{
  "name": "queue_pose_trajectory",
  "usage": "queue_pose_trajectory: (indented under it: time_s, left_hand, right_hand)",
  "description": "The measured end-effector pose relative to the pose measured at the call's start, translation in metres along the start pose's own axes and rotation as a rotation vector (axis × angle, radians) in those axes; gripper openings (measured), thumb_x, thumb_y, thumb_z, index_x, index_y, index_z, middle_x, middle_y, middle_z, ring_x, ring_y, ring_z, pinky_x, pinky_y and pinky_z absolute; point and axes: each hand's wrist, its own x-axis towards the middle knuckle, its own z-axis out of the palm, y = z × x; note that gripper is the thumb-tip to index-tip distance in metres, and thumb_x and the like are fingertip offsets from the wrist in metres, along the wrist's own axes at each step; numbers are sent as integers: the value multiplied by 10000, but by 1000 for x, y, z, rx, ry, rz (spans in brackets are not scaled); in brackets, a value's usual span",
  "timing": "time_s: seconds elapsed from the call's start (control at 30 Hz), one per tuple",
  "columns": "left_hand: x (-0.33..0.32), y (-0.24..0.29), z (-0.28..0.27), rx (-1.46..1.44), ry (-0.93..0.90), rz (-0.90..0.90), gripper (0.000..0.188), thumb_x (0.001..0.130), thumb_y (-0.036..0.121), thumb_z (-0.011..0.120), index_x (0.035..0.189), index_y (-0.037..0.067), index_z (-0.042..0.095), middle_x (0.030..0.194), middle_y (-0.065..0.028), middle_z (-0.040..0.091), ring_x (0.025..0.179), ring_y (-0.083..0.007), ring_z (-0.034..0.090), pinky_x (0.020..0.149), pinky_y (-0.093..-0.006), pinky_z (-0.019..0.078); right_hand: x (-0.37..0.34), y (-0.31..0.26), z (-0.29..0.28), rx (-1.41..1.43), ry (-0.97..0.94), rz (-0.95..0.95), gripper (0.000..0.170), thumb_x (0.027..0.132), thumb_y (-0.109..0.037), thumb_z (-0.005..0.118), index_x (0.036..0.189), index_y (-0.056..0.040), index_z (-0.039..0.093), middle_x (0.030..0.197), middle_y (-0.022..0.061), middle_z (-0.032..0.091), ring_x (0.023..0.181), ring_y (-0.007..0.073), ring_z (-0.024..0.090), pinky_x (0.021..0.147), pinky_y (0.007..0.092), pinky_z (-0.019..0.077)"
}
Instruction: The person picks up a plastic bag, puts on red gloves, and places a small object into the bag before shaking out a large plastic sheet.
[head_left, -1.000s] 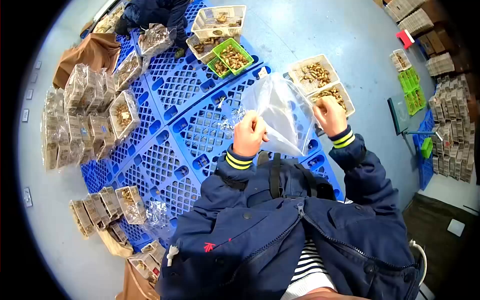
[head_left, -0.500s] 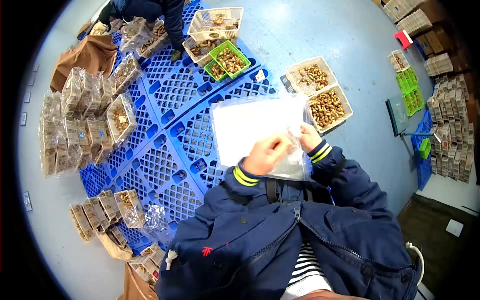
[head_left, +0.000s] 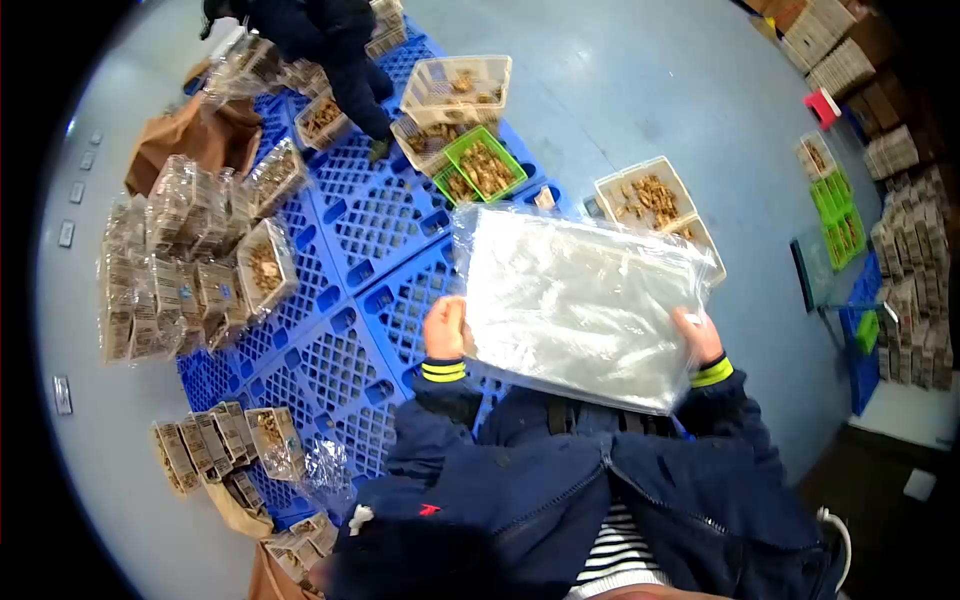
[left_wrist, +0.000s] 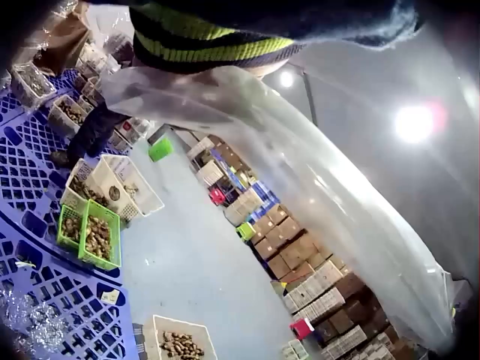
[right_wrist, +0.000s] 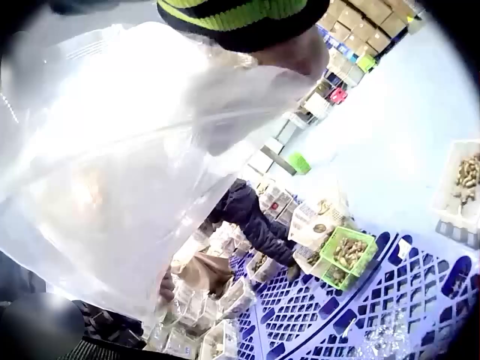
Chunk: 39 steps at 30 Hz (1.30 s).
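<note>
A flat, shiny clear plastic bag [head_left: 590, 300], perhaps several layers thick, is stretched between my hands in front of my lap. My left hand [head_left: 445, 327] grips its left edge, thumb along the near side. At the opposite edge my right hand [head_left: 700, 335] holds on, its fingers partly behind the film. In the left wrist view the plastic bag [left_wrist: 300, 172] hangs below the cuff and covers most of that hand. The right wrist view shows the plastic bag [right_wrist: 112, 165] large and bright, with the right hand [right_wrist: 292, 56] at its upper edge.
Blue pallets [head_left: 340, 350] cover the floor ahead. White crates [head_left: 640, 190] of brown bulb-like produce stand right, with a green basket [head_left: 487, 165] farther off. Plastic-wrapped crates [head_left: 180, 300] line the left. Another person [head_left: 330, 50] bends over crates at the back.
The bag was held up loosely between both hands, then lay flat with the hands close together at its right side. Now the hands are apart at its opposite edges. The other person has risen somewhat.
</note>
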Motion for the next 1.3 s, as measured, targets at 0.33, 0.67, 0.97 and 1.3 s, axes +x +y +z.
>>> queue_pose_trajectory:
  time_s: [0.33,0.67,0.97,1.3]
  left_hand:
    - [106,-45,-86,263,745,191,229,881,226,479,749,47,534,578,2,468,486,-74,419,412,-210,331]
    - [126,-38,28,-264,493,-365,305,835,107,525,1133,76,470,835,-58,575,637,-165,559,492,-295,479]
    - [234,-37,58,-160,289,-376,165,872,148,492,992,43,535,972,-79,593,832,-191,593,567,-284,499]
    - [430,19,135,-116,94,-107,194,890,171,476,1000,16,513,1003,-86,584,910,-156,557,763,-296,471]
  right_hand:
    - [79,-51,-168,214,397,-282,323,902,-266,472,1078,2,516,971,110,581,831,182,573,712,302,483]
    - [238,-53,-216,155,620,-151,325,860,-314,546,606,-127,471,440,-50,284,361,71,282,341,221,230]
    - [409,-90,-168,381,370,-110,132,846,-178,566,780,-68,534,573,-17,478,426,86,415,391,231,363]
    - [553,-166,-163,515,343,-182,321,866,-192,527,1110,12,483,1028,113,584,897,237,584,758,343,498]
